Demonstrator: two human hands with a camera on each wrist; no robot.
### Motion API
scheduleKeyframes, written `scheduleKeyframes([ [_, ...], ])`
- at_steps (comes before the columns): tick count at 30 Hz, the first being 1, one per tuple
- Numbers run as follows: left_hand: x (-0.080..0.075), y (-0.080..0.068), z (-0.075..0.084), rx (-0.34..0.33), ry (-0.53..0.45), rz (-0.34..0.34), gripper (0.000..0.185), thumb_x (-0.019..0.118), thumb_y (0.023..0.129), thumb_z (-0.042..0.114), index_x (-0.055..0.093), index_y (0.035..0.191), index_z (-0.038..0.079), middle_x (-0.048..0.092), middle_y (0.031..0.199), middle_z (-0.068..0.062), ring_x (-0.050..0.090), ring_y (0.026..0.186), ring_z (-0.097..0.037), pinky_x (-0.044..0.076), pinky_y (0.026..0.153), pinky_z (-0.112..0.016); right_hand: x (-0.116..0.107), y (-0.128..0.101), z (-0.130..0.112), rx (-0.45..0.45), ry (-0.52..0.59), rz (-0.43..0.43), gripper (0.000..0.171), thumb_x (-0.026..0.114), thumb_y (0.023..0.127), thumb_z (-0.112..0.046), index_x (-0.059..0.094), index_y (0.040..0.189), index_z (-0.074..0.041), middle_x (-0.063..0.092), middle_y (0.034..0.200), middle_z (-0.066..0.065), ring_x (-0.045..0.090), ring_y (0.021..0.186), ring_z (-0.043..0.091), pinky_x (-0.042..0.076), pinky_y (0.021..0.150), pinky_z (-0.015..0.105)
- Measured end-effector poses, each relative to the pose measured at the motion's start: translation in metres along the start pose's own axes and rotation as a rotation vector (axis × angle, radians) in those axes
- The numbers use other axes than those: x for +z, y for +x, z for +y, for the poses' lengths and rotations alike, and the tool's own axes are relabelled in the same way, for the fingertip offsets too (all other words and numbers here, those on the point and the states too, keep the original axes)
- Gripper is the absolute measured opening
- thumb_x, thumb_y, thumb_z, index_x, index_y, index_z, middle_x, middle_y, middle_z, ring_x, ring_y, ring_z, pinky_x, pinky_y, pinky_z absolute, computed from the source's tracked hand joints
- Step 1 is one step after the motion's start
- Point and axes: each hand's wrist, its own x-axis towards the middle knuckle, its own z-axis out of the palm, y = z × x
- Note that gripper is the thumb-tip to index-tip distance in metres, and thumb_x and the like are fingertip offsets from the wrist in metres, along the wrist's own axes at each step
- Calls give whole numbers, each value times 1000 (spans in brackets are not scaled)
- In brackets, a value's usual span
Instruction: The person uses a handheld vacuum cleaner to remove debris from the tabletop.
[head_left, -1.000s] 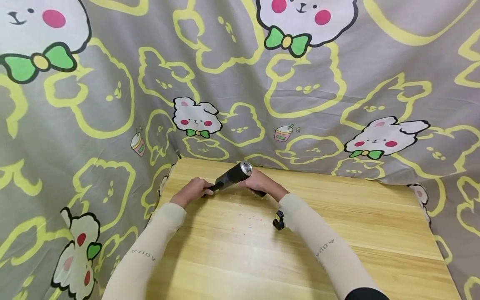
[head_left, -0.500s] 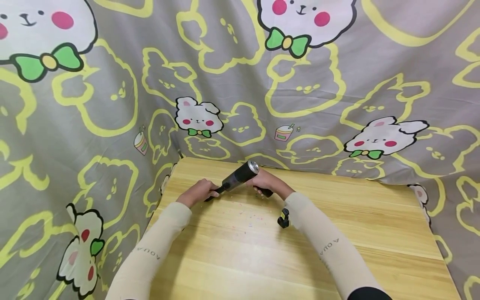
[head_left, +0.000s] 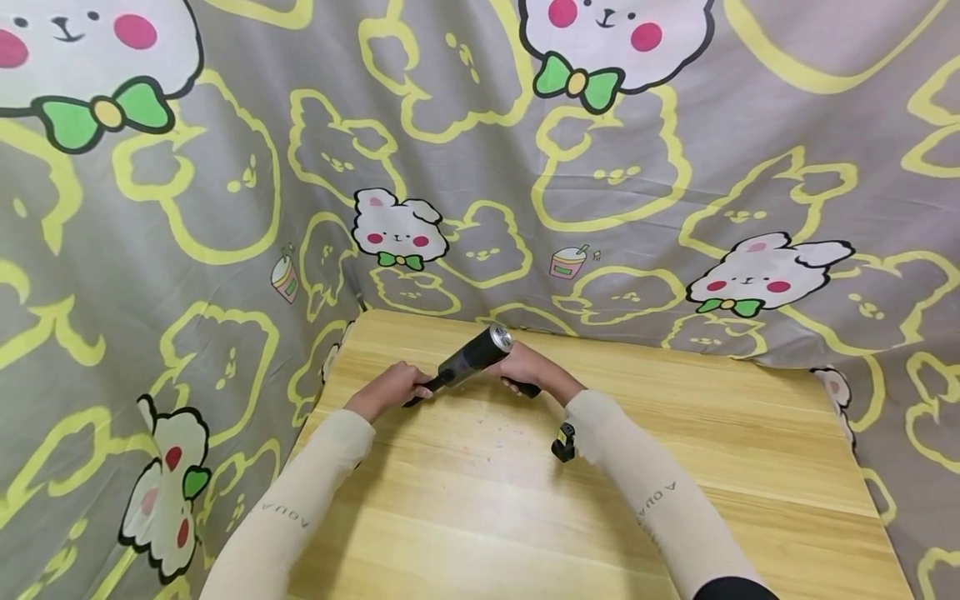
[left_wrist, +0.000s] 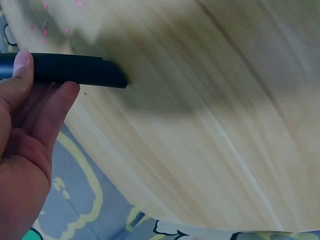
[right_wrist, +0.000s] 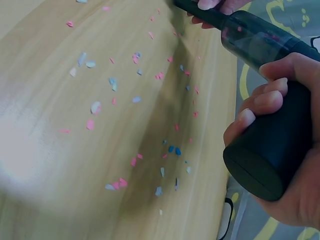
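A black handheld vacuum cleaner (head_left: 471,354) with a silver-ringed end is held slantwise low over the wooden table (head_left: 675,433), toward its back edge. My right hand (head_left: 527,367) grips its handle; in the right wrist view the fingers wrap the thick black handle (right_wrist: 272,145). My left hand (head_left: 392,390) pinches the slim black nozzle (left_wrist: 82,70) between thumb and fingers, its tip close over the wood. Pink bits show inside the see-through dust cup (right_wrist: 255,37). Small pink, blue and pale scraps (right_wrist: 117,183) lie scattered on the wood.
Grey cloth (head_left: 622,200) with rabbit and yellow outline prints hangs behind the table and along its left side. A small black clip-like device (head_left: 563,442) sits at the right cuff. The table's left edge lies close to the left forearm.
Both hands and the vacuum cleaner shift slightly right, then a little back left. The grip of both hands stays the same, and the camera view drifts slightly.
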Motion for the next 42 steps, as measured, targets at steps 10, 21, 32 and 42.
scheduleKeyframes([
  [10,1,-19,-2,22,-11,12,21,71,98,18,80,113,6,79,89,-8,51,65,-8,44,66,-24,15,-1,-2,-7,-4,-19,39,66,98,-20,63,129,3,50,53,-1,46,42,12,45,45,28],
  [21,5,-40,-4,34,-45,-2,24,72,97,16,78,116,3,79,89,-9,49,62,-6,43,65,-23,31,-1,-2,6,-12,-31,36,67,95,-19,66,119,8,50,53,-2,46,42,12,46,44,27],
  [32,15,-65,-3,9,-101,-7,35,73,96,17,73,125,-2,80,109,-17,66,80,-8,52,70,-23,48,-8,-4,-27,-24,-79,18,68,94,-18,70,103,-2,50,55,-1,46,42,12,45,44,26],
  [42,21,-80,-3,52,-92,35,25,75,95,16,79,113,0,80,89,-6,52,65,-3,45,63,-20,59,-15,-6,-38,-71,-88,15,69,94,-22,71,93,-7,51,54,-2,47,42,13,45,45,29],
])
